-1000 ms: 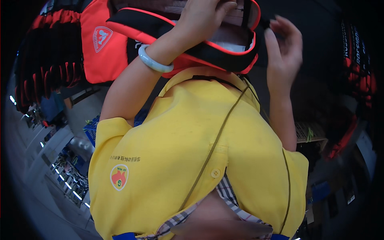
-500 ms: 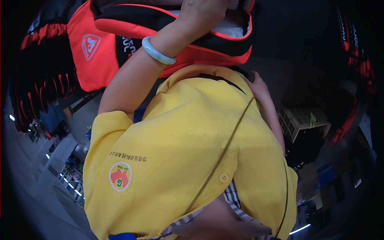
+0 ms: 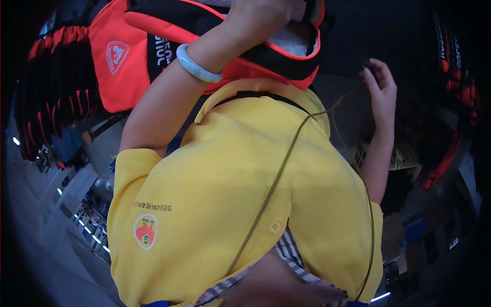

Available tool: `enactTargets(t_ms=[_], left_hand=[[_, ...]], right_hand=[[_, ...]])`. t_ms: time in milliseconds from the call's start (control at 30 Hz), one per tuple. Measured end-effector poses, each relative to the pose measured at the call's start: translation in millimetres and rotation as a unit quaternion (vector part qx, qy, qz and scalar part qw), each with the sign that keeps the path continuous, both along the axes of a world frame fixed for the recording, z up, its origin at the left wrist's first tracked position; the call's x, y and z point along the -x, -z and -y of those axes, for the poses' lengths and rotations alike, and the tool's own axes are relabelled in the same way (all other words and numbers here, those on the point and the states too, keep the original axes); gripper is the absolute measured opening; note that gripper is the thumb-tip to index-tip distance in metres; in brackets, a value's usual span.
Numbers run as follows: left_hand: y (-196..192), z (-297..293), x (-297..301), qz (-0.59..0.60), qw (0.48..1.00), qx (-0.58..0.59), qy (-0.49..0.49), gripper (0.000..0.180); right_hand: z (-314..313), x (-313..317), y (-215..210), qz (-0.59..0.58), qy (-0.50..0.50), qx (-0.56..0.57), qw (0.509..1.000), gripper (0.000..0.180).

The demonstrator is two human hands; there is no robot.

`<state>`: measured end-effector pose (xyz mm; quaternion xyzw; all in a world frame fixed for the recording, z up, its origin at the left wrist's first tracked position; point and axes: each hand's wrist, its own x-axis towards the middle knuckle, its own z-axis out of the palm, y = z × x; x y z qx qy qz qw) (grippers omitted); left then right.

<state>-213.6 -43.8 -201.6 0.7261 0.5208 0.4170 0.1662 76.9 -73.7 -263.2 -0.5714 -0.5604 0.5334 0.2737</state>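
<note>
A red-orange and black backpack (image 3: 120,56) lies across the top of the view, its zipped compartment gaping and a pale lining (image 3: 290,41) showing. My left hand (image 3: 261,18), below which a pale bangle (image 3: 198,65) circles the forearm, rests over the opening; its fingers run out of the picture or are hidden. To the right, apart from the backpack, my right hand (image 3: 382,84) is raised with thumb and fingers pinched on a small dark object (image 3: 366,64). Its kind is too small to make out. A thin olive cord (image 3: 286,153) runs from my neck toward that hand.
Several red and black bags (image 3: 64,77) are lined up at the far left. More red and black items (image 3: 460,82) stand at the far right. A slatted crate (image 3: 404,158) with a green tie sits beyond my right forearm.
My right hand has risen from beside my waist, out to the right, and now pinches the small dark object, drawing the cord with it. My left hand stays over the backpack.
</note>
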Motion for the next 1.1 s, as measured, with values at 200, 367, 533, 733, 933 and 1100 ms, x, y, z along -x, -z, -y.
enactTargets(t_ms=[200, 367, 533, 733, 933, 1100], left_hand=[[-2.5, -6.5, -1.8, -0.019, 0.999, 0.033, 0.003, 0.006], [0.5, -12.2, -3.1, -0.031, 0.999, 0.013, 0.001, 0.008], [-0.2, -13.9, -7.0, -0.027, 0.999, 0.027, -0.013, 0.008], [1.3, -15.9, -12.6, 0.005, 0.998, 0.043, -0.035, 0.006], [10.4, -16.9, -15.3, 0.037, 0.996, 0.047, -0.069, 0.003], [-10.4, 2.7, -12.1, 0.205, 0.971, 0.029, -0.116, 0.008]], right_hand=[[-35.0, 81.6, -19.7, 0.094, -0.083, -0.265, 0.956, 0.025], [-55.3, 94.6, -15.7, 0.192, -0.118, -0.318, 0.921, 0.027], [-71.5, 107.4, -31.6, 0.173, -0.135, -0.411, 0.885, 0.011], [-87.1, 101.7, -25.2, 0.071, -0.161, -0.297, 0.939, 0.013], [-107.7, 117.9, 13.4, -0.234, -0.027, -0.162, 0.958, 0.018], [-114.3, 140.0, 13.6, -0.155, -0.1, -0.036, 0.982, 0.016]])
